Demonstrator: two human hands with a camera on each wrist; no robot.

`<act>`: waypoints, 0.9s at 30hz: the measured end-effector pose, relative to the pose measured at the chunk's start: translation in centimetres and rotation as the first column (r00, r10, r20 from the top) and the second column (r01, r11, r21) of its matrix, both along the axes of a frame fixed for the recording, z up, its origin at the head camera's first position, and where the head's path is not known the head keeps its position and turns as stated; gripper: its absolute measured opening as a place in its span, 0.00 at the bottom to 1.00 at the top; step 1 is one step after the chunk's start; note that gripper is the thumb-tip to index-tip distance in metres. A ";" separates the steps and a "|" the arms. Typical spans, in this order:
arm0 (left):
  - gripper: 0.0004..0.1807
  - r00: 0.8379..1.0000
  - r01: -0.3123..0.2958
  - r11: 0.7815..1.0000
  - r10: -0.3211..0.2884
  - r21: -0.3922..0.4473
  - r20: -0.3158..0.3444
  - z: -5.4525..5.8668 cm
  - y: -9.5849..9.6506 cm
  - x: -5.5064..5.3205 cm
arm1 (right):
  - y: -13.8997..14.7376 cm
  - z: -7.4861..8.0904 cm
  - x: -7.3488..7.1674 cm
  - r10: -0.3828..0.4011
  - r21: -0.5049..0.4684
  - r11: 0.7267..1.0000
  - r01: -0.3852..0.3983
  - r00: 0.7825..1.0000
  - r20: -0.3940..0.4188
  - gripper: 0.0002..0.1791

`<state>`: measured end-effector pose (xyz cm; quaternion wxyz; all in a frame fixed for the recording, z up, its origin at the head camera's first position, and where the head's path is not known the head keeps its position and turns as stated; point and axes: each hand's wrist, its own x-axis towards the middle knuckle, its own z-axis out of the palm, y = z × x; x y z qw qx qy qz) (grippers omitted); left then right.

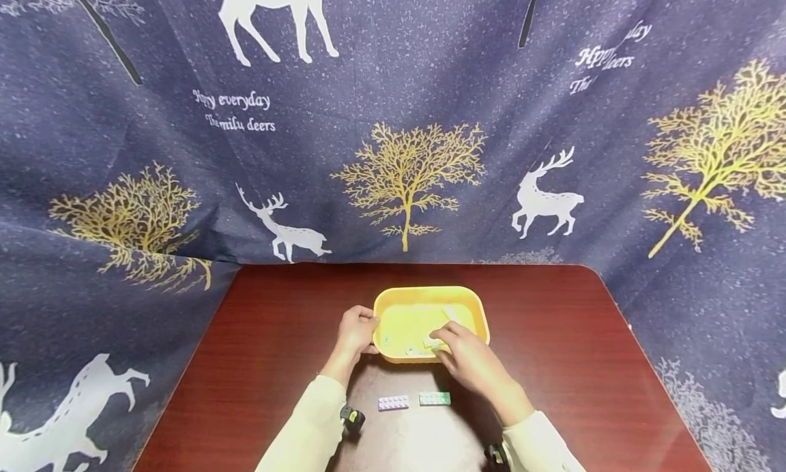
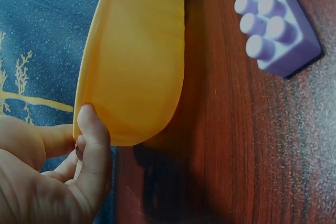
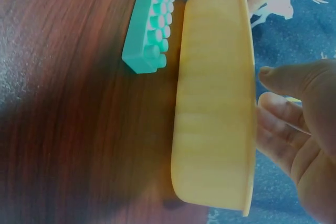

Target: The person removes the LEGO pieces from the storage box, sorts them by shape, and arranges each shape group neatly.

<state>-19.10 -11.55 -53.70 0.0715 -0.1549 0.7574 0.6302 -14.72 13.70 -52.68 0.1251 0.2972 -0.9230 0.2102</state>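
My left hand [image 1: 356, 332] grips the left end of a yellow plastic bin [image 1: 424, 293], with the thumb and fingers [image 2: 94, 135] on its rim. Over the bin's right front part, my right hand [image 1: 469, 359] reaches in past the near rim. In the right wrist view its thumb and fingers [image 3: 278, 121] are apart, with no block showing between them. Close to these fingertips lies a pale yellow block [image 1: 428, 342] inside the bin. Another pale yellow piece [image 1: 451, 314] lies toward the back right, and small light pieces [image 1: 413, 351] lie along the near wall.
In front of the bin, a purple studded building block [image 1: 393, 403] and a green studded one [image 1: 434, 398] lie side by side, a small gap between them. The reddish-brown table [image 1: 540, 308] meets a dark blue patterned cloth [image 1: 405, 83] behind and at both sides.
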 end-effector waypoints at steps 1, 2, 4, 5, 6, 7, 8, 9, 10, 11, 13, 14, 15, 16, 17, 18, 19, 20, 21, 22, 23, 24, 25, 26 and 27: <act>0.14 1.000 0.000 1.000 0.000 -0.001 0.001 0.0 0.0 0.0 | 0.0 0.0 -0.1 0.000 0.002 1.000 0.000 1.000 0.006 0.18; 0.14 1.000 0.000 1.000 0.000 -0.001 0.005 0.1 0.0 0.0 | -0.1 -0.1 -0.2 0.000 0.004 1.000 0.000 1.000 0.009 0.18; 0.14 1.000 0.002 1.000 -0.002 -0.002 0.007 0.1 0.0 0.0 | -0.1 -0.2 -0.5 0.000 0.005 1.000 0.000 1.000 0.011 0.17; 0.14 1.000 0.002 1.000 -0.002 -0.002 0.010 0.2 0.0 0.0 | -0.1 -0.2 -0.6 0.000 0.006 1.000 0.000 1.000 0.010 0.17; 0.14 1.000 0.003 1.000 -0.003 -0.003 0.009 0.2 0.0 0.0 | -0.1 -0.3 -0.7 0.000 0.006 1.000 0.000 1.000 0.010 0.17; 0.14 1.000 0.003 1.000 -0.003 -0.002 0.009 0.2 -0.1 0.0 | -0.1 -0.3 -0.9 -0.001 0.008 1.000 0.001 1.000 0.009 0.17; 0.14 1.000 0.003 1.000 -0.003 0.001 0.007 0.2 -0.1 0.0 | -0.1 -0.4 -1.0 -0.001 0.009 1.000 0.001 1.000 0.005 0.17; 0.13 1.000 0.003 1.000 -0.003 0.005 0.005 0.2 -0.1 0.0 | -0.1 -0.4 -1.2 -0.002 0.014 1.000 0.002 1.000 0.002 0.17; 0.13 1.000 0.004 1.000 -0.004 0.007 0.004 0.2 -0.1 0.0 | -0.1 -0.5 -1.4 -0.003 0.018 1.000 0.003 1.000 0.001 0.17; 0.13 1.000 0.005 1.000 -0.005 0.008 0.002 0.2 -0.1 0.0 | -0.2 -0.5 -1.5 -0.002 0.021 1.000 0.002 1.000 0.001 0.17; 0.13 1.000 0.003 1.000 -0.003 0.007 0.002 0.2 -0.1 0.0 | -0.2 -0.5 -1.9 -0.002 0.031 1.000 0.002 1.000 0.003 0.17; 0.13 1.000 0.002 1.000 -0.002 0.005 0.002 0.1 0.0 0.0 | -0.2 -0.5 -2.1 0.000 0.034 0.999 0.000 1.000 0.007 0.17; 0.12 1.000 0.001 1.000 -0.001 0.002 0.003 0.1 0.0 0.0 | -0.3 -0.5 -2.3 -0.001 0.037 0.999 0.000 1.000 0.014 0.18; 0.13 1.000 0.000 1.000 0.000 -0.003 0.004 0.1 0.0 0.0 | -0.3 -0.5 -2.5 -0.004 0.039 0.999 0.003 1.000 0.021 0.18; 0.13 1.000 -0.002 1.000 0.002 -0.005 0.007 0.1 0.1 0.0 | -0.3 -0.5 -2.6 -0.007 0.043 0.999 0.005 1.000 0.028 0.18; 0.13 1.000 -0.004 1.000 0.004 -0.006 0.011 0.1 0.1 0.0 | -0.4 -0.6 -2.8 -0.010 0.047 0.999 0.008 0.999 0.035 0.18; 0.13 1.000 -0.004 1.000 0.004 -0.007 0.011 0.1 0.1 0.0 | -0.4 -0.6 -3.0 -0.013 0.051 0.999 0.010 0.999 0.043 0.19; 0.13 1.000 -0.005 1.000 0.005 -0.008 0.012 0.0 0.1 0.0 | -0.4 -0.6 -3.1 -0.014 0.054 0.998 0.011 0.999 0.049 0.19; 0.13 1.000 -0.005 1.000 0.005 -0.008 0.011 0.0 0.1 0.0 | -0.5 -0.6 -3.2 -0.016 0.057 0.998 0.013 0.998 0.053 0.19; 0.13 1.000 -0.005 1.000 0.005 -0.009 0.010 0.0 0.1 0.0 | -0.5 -0.6 -3.4 -0.015 0.061 0.998 0.012 0.998 0.053 0.19; 0.13 1.000 -0.005 1.000 0.006 -0.009 0.009 0.0 0.0 -0.1 | -0.5 -0.6 -3.5 -0.013 0.064 0.998 0.009 0.998 0.055 0.19; 0.13 1.000 -0.006 1.000 0.006 -0.009 0.006 0.0 0.0 -0.1 | -0.6 -0.5 -3.6 -0.009 0.064 0.998 0.006 0.998 0.056 0.19; 0.13 1.000 -0.006 1.000 0.006 -0.009 0.005 0.0 0.0 -0.1 | -0.6 -0.6 -3.7 -0.007 0.066 0.998 0.004 0.998 0.056 0.19; 0.13 1.000 -0.006 1.000 0.006 -0.010 0.004 0.0 0.0 -0.1 | -0.7 -0.6 -3.9 -0.003 0.067 0.998 0.000 0.999 0.052 0.18; 0.13 1.000 -0.005 1.000 0.005 -0.009 0.001 0.0 0.0 -0.2 | -0.7 -0.6 -4.0 -0.001 0.068 0.998 -0.003 0.999 0.050 0.18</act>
